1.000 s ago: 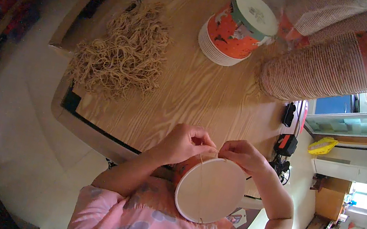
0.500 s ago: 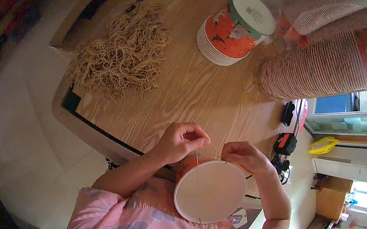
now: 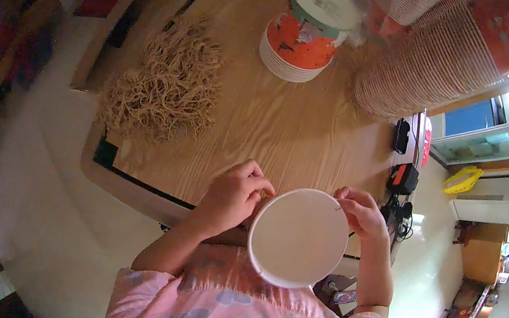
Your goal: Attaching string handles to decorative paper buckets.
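While held, white round bucket (image 3: 298, 238).

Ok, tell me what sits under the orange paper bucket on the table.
The orange paper bucket stands upside down on a stack of white lids, only their rims showing. Whatever is inside the bucket is hidden.

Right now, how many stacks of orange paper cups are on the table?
2: an upright stack of orange cups at the table's far middle, and a long stack lying on its side at the far right. More may be hidden.
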Motion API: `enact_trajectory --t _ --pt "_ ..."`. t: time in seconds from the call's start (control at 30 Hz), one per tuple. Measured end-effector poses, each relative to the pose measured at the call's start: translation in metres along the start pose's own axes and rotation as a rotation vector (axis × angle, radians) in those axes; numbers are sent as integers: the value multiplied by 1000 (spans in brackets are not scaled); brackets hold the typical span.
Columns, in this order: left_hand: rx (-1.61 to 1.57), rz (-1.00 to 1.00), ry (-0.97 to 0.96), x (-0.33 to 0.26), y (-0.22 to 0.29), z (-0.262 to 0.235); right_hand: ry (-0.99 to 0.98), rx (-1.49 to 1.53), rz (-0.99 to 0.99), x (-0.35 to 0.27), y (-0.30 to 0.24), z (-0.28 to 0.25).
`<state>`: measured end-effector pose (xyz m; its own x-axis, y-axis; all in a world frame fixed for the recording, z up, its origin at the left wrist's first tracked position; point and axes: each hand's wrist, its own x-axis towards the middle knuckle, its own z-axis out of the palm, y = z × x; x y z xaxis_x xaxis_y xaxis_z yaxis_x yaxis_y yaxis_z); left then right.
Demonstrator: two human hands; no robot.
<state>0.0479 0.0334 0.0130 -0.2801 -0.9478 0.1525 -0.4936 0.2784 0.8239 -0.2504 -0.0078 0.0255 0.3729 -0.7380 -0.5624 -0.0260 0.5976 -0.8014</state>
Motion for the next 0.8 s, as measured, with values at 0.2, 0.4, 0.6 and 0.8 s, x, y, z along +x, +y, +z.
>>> enact_trajectory --t 0.2,0.4,0.6,0.8 --pt "-270 -47 -5 -6 23 -5 -53 324 -202 -17 19 16" --pt "-19 -58 53 -23 44 -1 -107 417 -282 -28 30 39" --pt "123 312 158 -30 68 -11 -130 52 -371 -42 23 63" --pt "227 505 197 -45 75 -14 142 -295 -560 -51 19 61"
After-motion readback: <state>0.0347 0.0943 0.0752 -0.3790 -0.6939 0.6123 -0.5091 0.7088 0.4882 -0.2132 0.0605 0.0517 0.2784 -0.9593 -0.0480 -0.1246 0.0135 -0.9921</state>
